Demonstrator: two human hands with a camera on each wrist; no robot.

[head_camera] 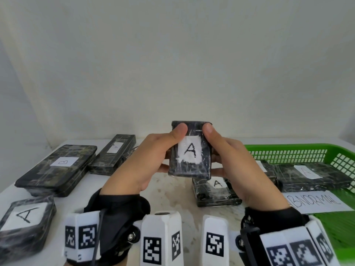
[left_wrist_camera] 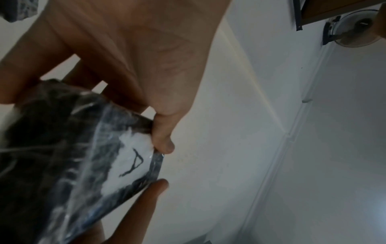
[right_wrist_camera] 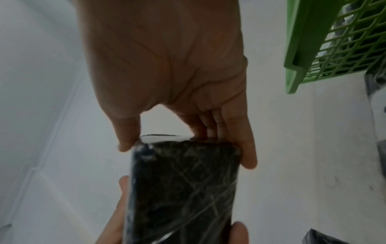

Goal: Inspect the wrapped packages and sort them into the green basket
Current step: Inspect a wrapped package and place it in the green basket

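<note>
Head view: left hand (head_camera: 151, 160) and right hand (head_camera: 228, 156) both grasp the A-labelled package (head_camera: 190, 150) upright above the table (head_camera: 172, 189), left of the green basket (head_camera: 299, 150); advisable to rotate slowly, checking wrap on every face.

Black wraps, white labels, green basket.
The package (head_camera: 189, 150) I held was black under glossy clear film streaked with pale creases, its white label (head_camera: 190, 151) bearing a black "A". The long package (head_camera: 57, 169) wore a white label with a black "B". The basket (head_camera: 288, 152) was bright green mesh; its white paper sheet (head_camera: 315, 203) had black lettering. The counter (head_camera: 172, 189) was white, faintly speckled. My wrist bands (head_camera: 161, 239) were white with black square codes.
</note>
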